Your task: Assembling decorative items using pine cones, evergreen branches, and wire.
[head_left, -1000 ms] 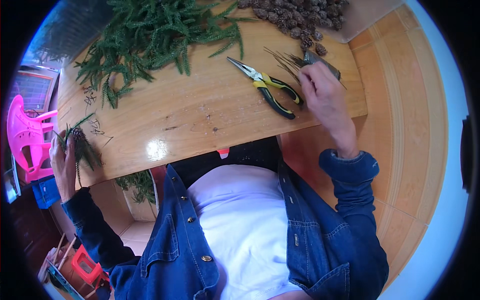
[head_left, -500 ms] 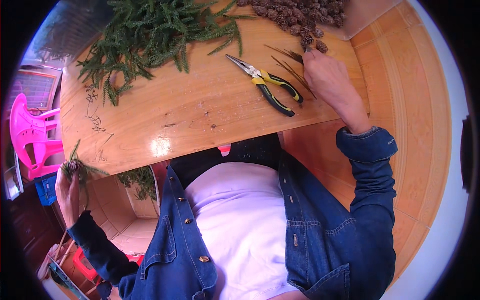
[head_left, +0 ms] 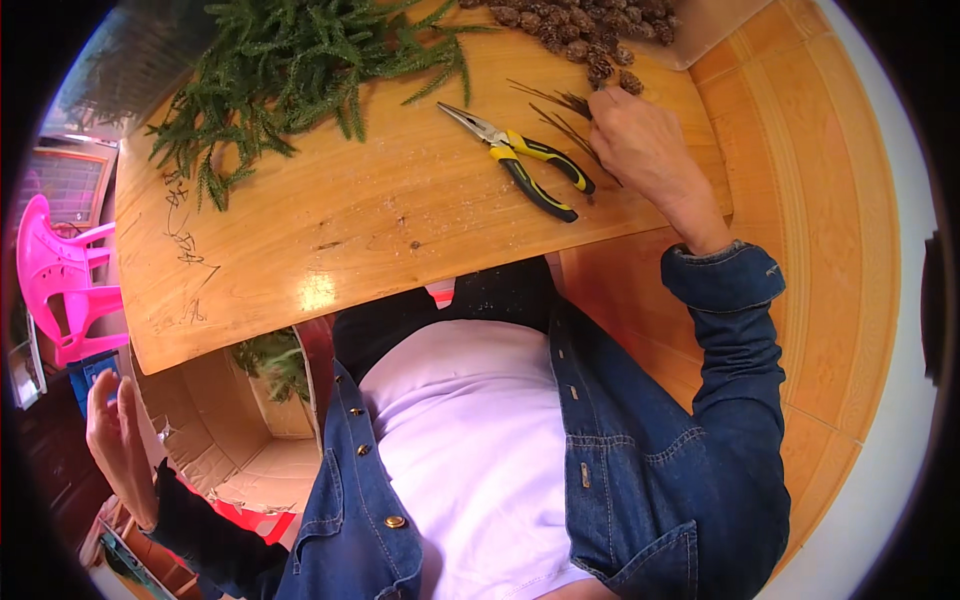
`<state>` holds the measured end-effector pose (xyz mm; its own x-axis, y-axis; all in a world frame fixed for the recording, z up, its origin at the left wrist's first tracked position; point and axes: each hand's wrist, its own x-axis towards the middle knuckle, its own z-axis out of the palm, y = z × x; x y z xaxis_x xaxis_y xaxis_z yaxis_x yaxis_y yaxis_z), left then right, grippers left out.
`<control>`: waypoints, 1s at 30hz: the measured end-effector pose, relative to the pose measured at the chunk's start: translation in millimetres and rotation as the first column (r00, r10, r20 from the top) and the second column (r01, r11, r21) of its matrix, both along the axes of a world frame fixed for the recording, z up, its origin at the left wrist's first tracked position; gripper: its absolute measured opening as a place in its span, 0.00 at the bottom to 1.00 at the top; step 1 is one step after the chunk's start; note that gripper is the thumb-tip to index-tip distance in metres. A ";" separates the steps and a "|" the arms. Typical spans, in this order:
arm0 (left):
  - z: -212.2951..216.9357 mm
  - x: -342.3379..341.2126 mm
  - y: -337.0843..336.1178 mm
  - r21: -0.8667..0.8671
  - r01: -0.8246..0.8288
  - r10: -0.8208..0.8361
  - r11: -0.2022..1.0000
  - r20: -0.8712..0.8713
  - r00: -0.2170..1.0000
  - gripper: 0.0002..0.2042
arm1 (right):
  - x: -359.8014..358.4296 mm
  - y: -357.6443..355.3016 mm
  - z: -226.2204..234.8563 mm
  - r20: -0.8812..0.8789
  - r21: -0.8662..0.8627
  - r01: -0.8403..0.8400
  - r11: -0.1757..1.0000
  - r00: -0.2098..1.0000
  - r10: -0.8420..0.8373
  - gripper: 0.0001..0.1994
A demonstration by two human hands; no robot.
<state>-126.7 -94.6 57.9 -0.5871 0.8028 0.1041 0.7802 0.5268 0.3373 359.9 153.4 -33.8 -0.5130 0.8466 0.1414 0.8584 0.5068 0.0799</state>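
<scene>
The right hand (head_left: 650,150) rests on the far right part of the wooden surface (head_left: 380,220), fingers (head_left: 610,105) curled down onto a bundle of thin dark stems (head_left: 560,105). The fingertips touch the stems; whether they actually pinch them cannot be told, since the hand covers that end. Just left of this hand lie yellow-handled pliers (head_left: 520,160), jaws closed and pointing toward the far left, apart from the fingers. Beyond the hand, at the far edge, sits a heap of brown cones (head_left: 590,30), the nearest ones close to the fingertips. A pile of green sprigs (head_left: 300,70) spreads over the far left of the surface.

The left hand (head_left: 115,445) hangs low beside the surface, off its near left corner, fingers (head_left: 105,400) spread wide and holding nothing. Beside it, under the surface edge, stands an open cardboard box (head_left: 215,440) with a few green sprigs in its far corner. A pink chair (head_left: 60,275) stands to the left.
</scene>
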 end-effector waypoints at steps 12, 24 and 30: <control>-24.8 197.0 185.8 0.255 0.861 -0.893 0.439 0.231 0.387 0.07 | 10.6 -10.3 5.6 -0.332 0.088 -0.097 0.991 0.936 0.121 0.02; -80.9 296.7 284.2 0.368 0.847 -0.755 0.384 0.653 0.059 0.12 | 11.7 -12.0 8.4 -0.367 0.109 -0.155 0.982 0.912 0.185 0.06; -69.7 271.2 294.0 0.216 0.842 -0.645 0.494 0.741 0.188 0.11 | 20.3 -9.6 0.1 -0.423 0.098 -0.140 0.985 0.890 0.169 0.06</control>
